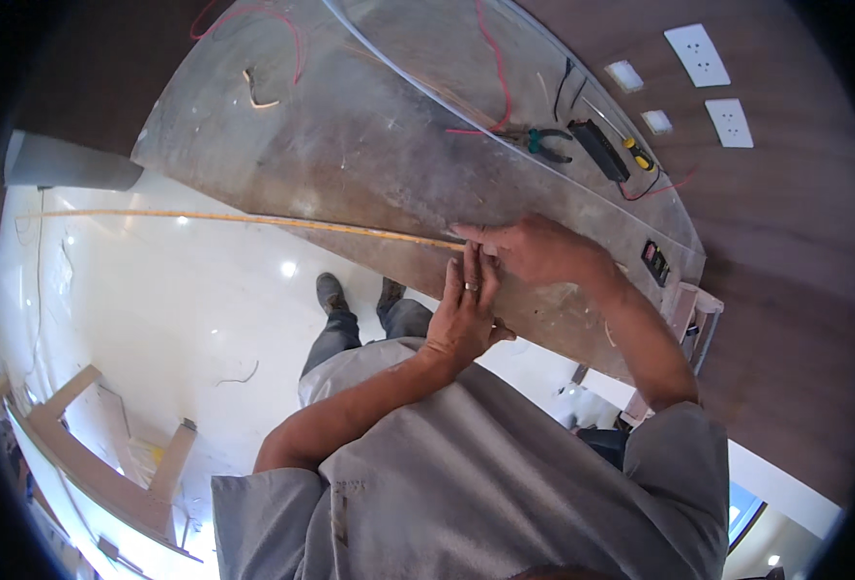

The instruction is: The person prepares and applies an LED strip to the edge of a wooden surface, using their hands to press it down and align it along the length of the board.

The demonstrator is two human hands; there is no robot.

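Note:
A long thin yellow-orange strip (321,226) runs from the far left, out over the floor, to my two hands at the near edge of the worn tabletop (350,184). My left hand (461,314) has its fingers pressed together on the strip's right end, with a ring on one finger and the thumb lower down by the table edge. Just right of it, my right hand (548,253) meets the same end, its index finger stretched leftward and the others curled under. The strip's very tip is hidden between my fingers.
On the tabletop lie green-handled pliers (548,145), a black box with wires (598,150), a yellow-handled screwdriver (637,153), a pale tube (418,82) and red wire (498,58). A small dark packet (654,261) rests near the right edge. White sockets (698,55) sit on the brown panel.

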